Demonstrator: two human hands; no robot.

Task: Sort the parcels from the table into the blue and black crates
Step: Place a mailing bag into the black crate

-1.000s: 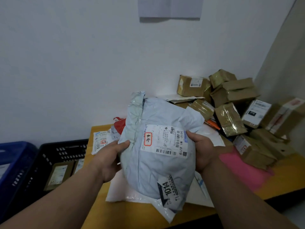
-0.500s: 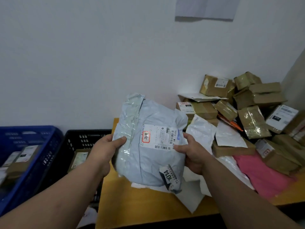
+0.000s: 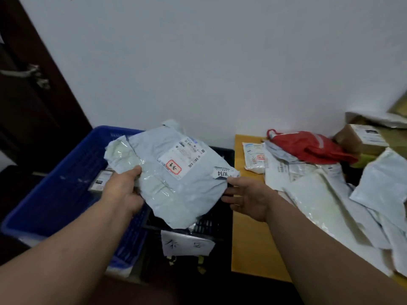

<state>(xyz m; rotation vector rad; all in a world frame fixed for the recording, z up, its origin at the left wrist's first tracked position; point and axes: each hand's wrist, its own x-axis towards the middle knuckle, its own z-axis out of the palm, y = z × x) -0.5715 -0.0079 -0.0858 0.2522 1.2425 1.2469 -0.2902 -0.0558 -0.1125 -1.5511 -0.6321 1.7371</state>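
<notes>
The pale grey-blue plastic mailer bag [image 3: 176,172] is now hanging above the black plastic crate [image 3: 211,223] and the blue plastic crate [image 3: 66,190]; half a second ago it was in front of the yellow wooden surface [image 3: 248,234]. The left hand [image 3: 123,190] is pinching its left edge. The right hand [image 3: 246,197] is lying relaxed with loose fingers at the bag's right corner. A red cloth bag [image 3: 308,146] is lying on the surface.

Two bare forearms — no sleeves.
</notes>
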